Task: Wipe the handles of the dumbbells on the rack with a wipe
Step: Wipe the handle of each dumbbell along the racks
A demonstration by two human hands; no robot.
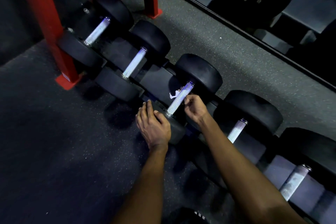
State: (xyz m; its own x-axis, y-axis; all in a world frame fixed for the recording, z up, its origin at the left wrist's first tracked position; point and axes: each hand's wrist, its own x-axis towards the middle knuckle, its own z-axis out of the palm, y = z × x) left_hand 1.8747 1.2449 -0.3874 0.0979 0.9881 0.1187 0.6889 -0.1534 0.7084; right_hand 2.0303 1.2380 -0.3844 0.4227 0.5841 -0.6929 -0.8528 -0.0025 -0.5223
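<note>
You are facing a low rack (pixel 158 78) with five dumbbells in a row, and the one that matters is the third dumbbell (pixel 198 76), counting from the red post (pixel 49 23). Take its handle (pixel 179 99) as your landmark. Your left hand (pixel 154 125) lies flat and open on the near head of that dumbbell, just below the handle, steadying it and gripping nothing. Your right hand (pixel 195 108) sits against the handle's right side, fingers pinched narrow; whether they pinch the wipe I cannot tell. The wipe (pixel 175 93) shows as a small white scrap on the handle's left side, partway up. I judge you are mid-wipe on this handle. Next, draw the wipe around and along the knurling, then move on to the neighbouring handle to the right.
</note>
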